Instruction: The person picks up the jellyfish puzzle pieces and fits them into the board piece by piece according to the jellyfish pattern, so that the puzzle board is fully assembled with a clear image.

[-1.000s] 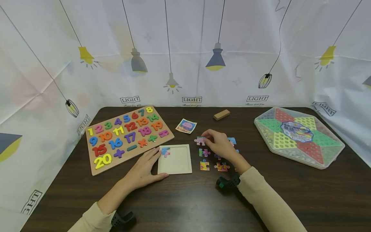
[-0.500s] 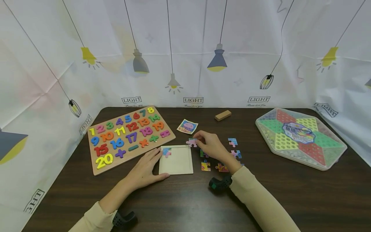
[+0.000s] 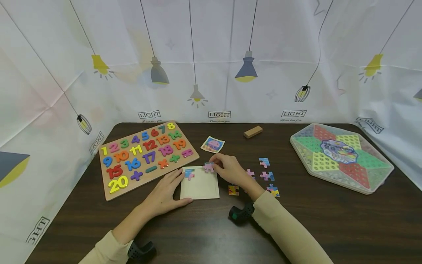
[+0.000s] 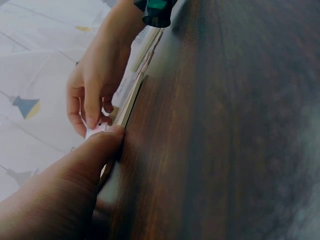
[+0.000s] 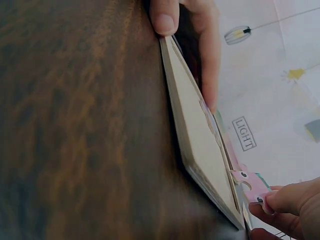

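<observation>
A shallow pale wooden puzzle tray (image 3: 199,187) lies on the table, with one blue-and-pink puzzle piece (image 3: 189,173) in its far left corner. My left hand (image 3: 165,190) rests along the tray's left side, its fingers fairly straight and its thumb (image 5: 165,22) touching the near edge. My right hand (image 3: 230,169) pinches a pink puzzle piece (image 3: 208,167) with printed eyes between thumb and fingers. That piece is over the tray's far right corner, tilted in the right wrist view (image 5: 250,186). Several loose puzzle pieces (image 3: 266,176) lie to the right, some partly hidden by my right hand and forearm.
A small picture card (image 3: 213,144) lies beyond the tray, and a wooden block (image 3: 253,132) farther back. A colourful number board (image 3: 132,170) is at the left, close to the tray. At the right sits a hexagonal game board (image 3: 341,156). A printed curtain hangs behind the table.
My right hand has picked up the pink puzzle piece from the loose ones and carried it left to above the tray's far right corner. The left hand stays at the tray.
</observation>
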The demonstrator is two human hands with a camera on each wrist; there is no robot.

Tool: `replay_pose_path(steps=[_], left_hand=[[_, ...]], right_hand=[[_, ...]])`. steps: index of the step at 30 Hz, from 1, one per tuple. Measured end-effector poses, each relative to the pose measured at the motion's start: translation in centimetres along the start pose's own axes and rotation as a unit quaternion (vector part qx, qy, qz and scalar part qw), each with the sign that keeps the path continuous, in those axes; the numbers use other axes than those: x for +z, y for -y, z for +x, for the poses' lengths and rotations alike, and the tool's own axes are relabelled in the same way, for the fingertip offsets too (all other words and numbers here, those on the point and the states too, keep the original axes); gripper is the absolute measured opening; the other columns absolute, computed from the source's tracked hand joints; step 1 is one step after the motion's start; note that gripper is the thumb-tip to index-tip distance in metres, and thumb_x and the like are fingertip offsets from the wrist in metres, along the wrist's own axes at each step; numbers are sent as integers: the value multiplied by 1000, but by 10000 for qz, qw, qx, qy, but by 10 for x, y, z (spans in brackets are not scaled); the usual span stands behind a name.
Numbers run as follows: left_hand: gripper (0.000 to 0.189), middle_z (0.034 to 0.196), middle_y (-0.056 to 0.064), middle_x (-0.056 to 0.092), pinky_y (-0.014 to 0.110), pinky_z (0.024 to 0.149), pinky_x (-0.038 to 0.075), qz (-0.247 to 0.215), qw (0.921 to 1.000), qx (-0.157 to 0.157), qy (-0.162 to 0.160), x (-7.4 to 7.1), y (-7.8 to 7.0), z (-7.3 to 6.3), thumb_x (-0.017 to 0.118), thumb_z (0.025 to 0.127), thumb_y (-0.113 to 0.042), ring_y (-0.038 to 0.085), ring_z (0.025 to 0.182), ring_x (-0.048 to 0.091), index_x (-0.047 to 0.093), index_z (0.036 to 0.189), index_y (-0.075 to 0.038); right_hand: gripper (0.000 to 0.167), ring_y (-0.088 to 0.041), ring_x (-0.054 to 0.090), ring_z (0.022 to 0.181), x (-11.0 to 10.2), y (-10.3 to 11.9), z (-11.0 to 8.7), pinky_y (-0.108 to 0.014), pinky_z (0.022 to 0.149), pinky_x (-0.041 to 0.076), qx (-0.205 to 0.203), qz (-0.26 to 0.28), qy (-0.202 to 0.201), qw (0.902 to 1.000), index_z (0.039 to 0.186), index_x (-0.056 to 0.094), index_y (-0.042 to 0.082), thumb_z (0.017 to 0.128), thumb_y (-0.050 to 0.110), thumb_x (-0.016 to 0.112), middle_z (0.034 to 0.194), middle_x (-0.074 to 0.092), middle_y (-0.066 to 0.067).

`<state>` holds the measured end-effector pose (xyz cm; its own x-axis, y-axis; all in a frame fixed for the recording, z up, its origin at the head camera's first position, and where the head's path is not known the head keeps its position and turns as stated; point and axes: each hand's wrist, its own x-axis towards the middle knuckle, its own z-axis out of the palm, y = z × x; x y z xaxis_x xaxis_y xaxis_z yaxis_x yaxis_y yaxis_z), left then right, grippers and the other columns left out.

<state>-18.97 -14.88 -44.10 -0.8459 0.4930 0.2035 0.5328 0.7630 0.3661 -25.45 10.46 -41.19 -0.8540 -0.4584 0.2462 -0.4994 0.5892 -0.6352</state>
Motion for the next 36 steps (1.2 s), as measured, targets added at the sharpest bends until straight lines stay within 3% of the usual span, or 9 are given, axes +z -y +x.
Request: replay_pose_path(steps=[10, 18, 27, 36], left_hand=[[90, 146, 12, 29, 48, 105, 25, -3, 10000, 43, -52, 0, 0, 0, 59, 76, -64, 29, 133, 26, 37, 140, -3], [90, 146, 11, 30, 48, 105, 25, 0, 10000, 25, -42, 0, 0, 0, 58, 76, -64, 28, 133, 26, 38, 139, -3], [90, 146, 12, 30, 48, 105, 25, 39, 10000, 10, -37, -1, 0, 0, 59, 76, -63, 28, 133, 26, 39, 139, -3], [91, 146, 11, 29, 48, 105, 25, 6, 10000, -43, 4, -2, -2, 0, 58, 75, -65, 27, 133, 25, 38, 139, -4]], right_hand=[[11, -10, 51, 66, 12, 8, 5, -23, 56, 44, -278, -76, 26, 9996, 98, 63, 6, 88, 6, 58, 82, 63, -1], [11, -11, 51, 67, 18, 13, 8, -23, 58, 44, -130, -72, 106, 9998, 97, 63, 7, 87, 6, 59, 82, 62, -1], [12, -14, 45, 73, 22, 17, 8, -28, 64, 39, -87, -438, 41, 9990, 94, 66, 9, 84, 6, 60, 78, 58, 2], [10, -14, 46, 72, 28, 14, 9, -28, 62, 39, -485, -984, -203, 9938, 91, 67, 9, 83, 7, 60, 75, 59, 2]])
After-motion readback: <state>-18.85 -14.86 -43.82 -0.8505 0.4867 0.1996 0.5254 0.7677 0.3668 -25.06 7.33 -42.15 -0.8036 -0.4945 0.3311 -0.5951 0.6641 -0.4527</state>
